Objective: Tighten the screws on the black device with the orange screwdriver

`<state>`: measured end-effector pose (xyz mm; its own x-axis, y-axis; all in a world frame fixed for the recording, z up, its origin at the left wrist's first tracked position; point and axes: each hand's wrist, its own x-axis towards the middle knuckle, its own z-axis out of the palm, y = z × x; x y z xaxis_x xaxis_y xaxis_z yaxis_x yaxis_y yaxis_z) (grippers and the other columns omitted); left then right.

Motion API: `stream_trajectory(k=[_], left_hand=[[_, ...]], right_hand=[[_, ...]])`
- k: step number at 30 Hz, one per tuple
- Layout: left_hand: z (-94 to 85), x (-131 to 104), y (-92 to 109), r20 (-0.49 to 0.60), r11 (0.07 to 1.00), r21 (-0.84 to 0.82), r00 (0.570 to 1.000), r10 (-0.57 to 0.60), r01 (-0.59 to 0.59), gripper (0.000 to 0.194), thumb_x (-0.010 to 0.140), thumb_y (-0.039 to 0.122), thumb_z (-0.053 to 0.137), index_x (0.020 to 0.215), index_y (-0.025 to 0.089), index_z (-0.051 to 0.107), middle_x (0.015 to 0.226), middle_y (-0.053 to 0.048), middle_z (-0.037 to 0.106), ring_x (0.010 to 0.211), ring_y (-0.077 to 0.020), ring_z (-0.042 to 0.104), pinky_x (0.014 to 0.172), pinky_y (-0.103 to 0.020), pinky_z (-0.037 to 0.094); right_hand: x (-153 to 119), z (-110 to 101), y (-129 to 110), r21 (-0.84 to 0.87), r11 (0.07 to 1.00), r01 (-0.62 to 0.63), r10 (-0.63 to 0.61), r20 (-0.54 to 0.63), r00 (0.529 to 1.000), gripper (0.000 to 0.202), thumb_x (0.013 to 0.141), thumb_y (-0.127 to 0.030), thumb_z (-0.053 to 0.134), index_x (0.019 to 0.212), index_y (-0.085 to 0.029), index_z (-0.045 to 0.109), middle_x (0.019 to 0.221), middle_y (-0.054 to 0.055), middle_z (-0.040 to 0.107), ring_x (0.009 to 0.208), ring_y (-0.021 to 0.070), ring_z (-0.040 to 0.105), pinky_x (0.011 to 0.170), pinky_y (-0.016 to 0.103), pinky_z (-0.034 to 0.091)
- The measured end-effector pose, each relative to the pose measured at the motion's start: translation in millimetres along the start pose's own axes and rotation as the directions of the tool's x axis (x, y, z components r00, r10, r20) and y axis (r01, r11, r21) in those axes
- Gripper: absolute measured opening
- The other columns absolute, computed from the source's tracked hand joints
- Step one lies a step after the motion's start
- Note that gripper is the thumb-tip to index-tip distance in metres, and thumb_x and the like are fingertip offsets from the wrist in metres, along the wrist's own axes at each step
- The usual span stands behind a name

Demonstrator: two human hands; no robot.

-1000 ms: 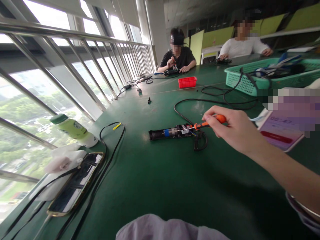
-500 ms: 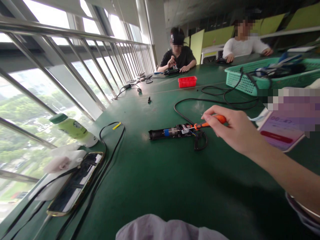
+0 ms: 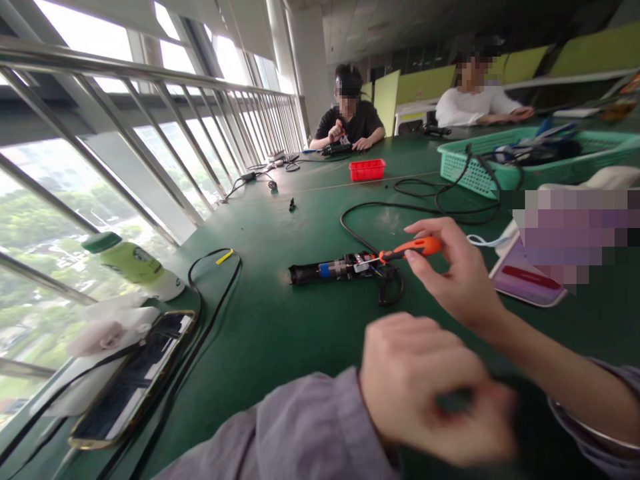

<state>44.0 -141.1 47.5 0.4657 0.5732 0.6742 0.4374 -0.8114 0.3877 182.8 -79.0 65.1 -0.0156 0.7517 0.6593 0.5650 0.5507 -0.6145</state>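
My right hand (image 3: 457, 277) holds a screwdriver (image 3: 413, 250) with an orange and black handle between thumb and fingers. The shaft points left, its tip at the exposed inside of an opened black handheld tool (image 3: 330, 270). This tool lies on the green table, showing a blue band, wires and small parts, with a black handle loop at its right end. My left hand (image 3: 420, 380) is in the foreground, blurred, fingers curled and thumb near the index finger. Whatever it may hold is hidden; it touches neither tool nor screwdriver.
A black cable (image 3: 370, 205) runs from the tool toward a green basket (image 3: 470, 177) of tools. A red bin (image 3: 367, 170) stands behind. At left are a bottle (image 3: 135, 263), a phone (image 3: 135, 380) and a strap (image 3: 235, 273); another phone (image 3: 530, 280) is at right. Two people sit across the table.
My left hand has come up into view from below. My right hand still holds the screwdriver at the tool, with its fingers slightly more spread. The whole view has shifted a little.
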Motion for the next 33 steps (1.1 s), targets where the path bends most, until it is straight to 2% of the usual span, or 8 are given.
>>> stream_trajectory(k=[1, 4, 6, 8, 13, 20, 26, 33], left_hand=[[-3.3, 1, -21, -0.039, 0.996, 0.087, 0.999, 0.039, -0.035, 0.034, 0.085, 0.028, 0.043, 0.054, 0.019, 0.053, 0.049, 0.000, 0.049, 0.050, -0.0099, 0.046, 0.053, -0.028, 0.035], [-17.3, 3, -86, -0.008, 0.887, 0.456, 0.997, -0.080, 0.075, 0.026, 0.084, 0.025, 0.043, 0.065, 0.020, 0.059, 0.064, -0.003, 0.058, 0.065, -0.0149, 0.052, 0.062, -0.032, 0.038], [-24.8, 5, -119, 0.027, 0.834, 0.534, 0.983, -0.179, 0.138, 0.018, 0.085, 0.030, 0.046, 0.088, 0.021, 0.062, 0.090, -0.005, 0.063, 0.087, -0.0188, 0.055, 0.079, -0.035, 0.041], [-27.8, 5, -137, 0.047, 0.818, 0.546, 0.968, -0.245, 0.180, 0.028, 0.084, 0.036, 0.050, 0.105, 0.021, 0.058, 0.107, -0.006, 0.060, 0.102, -0.0218, 0.052, 0.091, -0.037, 0.038], [-23.2, 3, -143, 0.147, 0.808, 0.556, 0.934, -0.326, 0.194, 0.041, 0.082, 0.038, 0.055, 0.118, 0.019, 0.051, 0.110, -0.006, 0.060, 0.103, -0.0239, 0.052, 0.097, -0.040, 0.036], [-24.7, 3, -148, 0.148, 0.846, 0.484, 0.932, -0.332, 0.224, 0.037, 0.078, 0.033, 0.063, 0.112, 0.021, 0.053, 0.105, -0.004, 0.061, 0.099, -0.0226, 0.054, 0.089, -0.037, 0.041], [-26.9, 3, -146, 0.112, 0.855, 0.468, 0.944, -0.310, 0.225, 0.034, 0.075, 0.028, 0.066, 0.106, 0.022, 0.053, 0.103, -0.002, 0.062, 0.099, -0.0215, 0.055, 0.091, -0.036, 0.040], [-24.8, 3, -146, 0.070, 0.833, 0.510, 0.955, -0.287, 0.213, 0.026, 0.077, 0.022, 0.063, 0.101, 0.023, 0.053, 0.103, -0.001, 0.061, 0.094, -0.0185, 0.057, 0.090, -0.032, 0.041]], right_hand=[[-5, 1, 3, -0.021, 1.000, -0.023, 0.022, -0.024, 0.999, 0.017, 0.081, -0.026, 0.053, 0.097, -0.021, 0.053, 0.079, 0.002, 0.060, 0.071, 0.0155, 0.058, 0.064, 0.027, 0.045], [-25, 4, 12, -0.014, 0.999, -0.051, 0.051, -0.017, 0.999, 0.009, 0.086, -0.028, 0.049, 0.091, -0.022, 0.054, 0.079, 0.002, 0.061, 0.073, 0.0157, 0.059, 0.067, 0.028, 0.047], [-37, 7, 20, 0.011, 0.998, -0.055, 0.055, -0.041, 0.998, 0.010, 0.086, -0.026, 0.049, 0.094, -0.023, 0.053, 0.082, 0.002, 0.060, 0.073, 0.0155, 0.060, 0.067, 0.029, 0.048], [-47, 11, 28, 0.040, 0.999, -0.024, 0.027, -0.061, 0.998, 0.020, 0.084, -0.023, 0.052, 0.103, -0.024, 0.050, 0.083, 0.002, 0.058, 0.069, 0.0147, 0.059, 0.064, 0.029, 0.050], [-56, 18, 39, 0.115, 0.993, 0.042, -0.027, -0.129, 0.991, 0.037, 0.079, -0.019, 0.056, 0.115, -0.024, 0.046, 0.098, 0.006, 0.054, 0.080, 0.0176, 0.061, 0.071, 0.033, 0.053], [-57, 11, 33, 0.021, 1.000, 0.019, -0.018, -0.068, 0.998, 0.015, 0.082, -0.020, 0.055, 0.096, -0.025, 0.054, 0.085, 0.003, 0.061, 0.074, 0.0175, 0.063, 0.063, 0.030, 0.052], [-62, 10, 34, 0.025, 0.989, 0.143, -0.136, -0.179, 0.974, 0.036, 0.077, -0.016, 0.058, 0.110, -0.025, 0.049, 0.092, 0.005, 0.056, 0.078, 0.0184, 0.061, 0.065, 0.031, 0.053], [-61, 1, 34, -0.081, 0.968, 0.238, -0.241, -0.023, 0.970, 0.014, 0.080, -0.018, 0.056, 0.093, -0.023, 0.053, 0.079, 0.003, 0.060, 0.070, 0.0167, 0.060, 0.060, 0.029, 0.051]])
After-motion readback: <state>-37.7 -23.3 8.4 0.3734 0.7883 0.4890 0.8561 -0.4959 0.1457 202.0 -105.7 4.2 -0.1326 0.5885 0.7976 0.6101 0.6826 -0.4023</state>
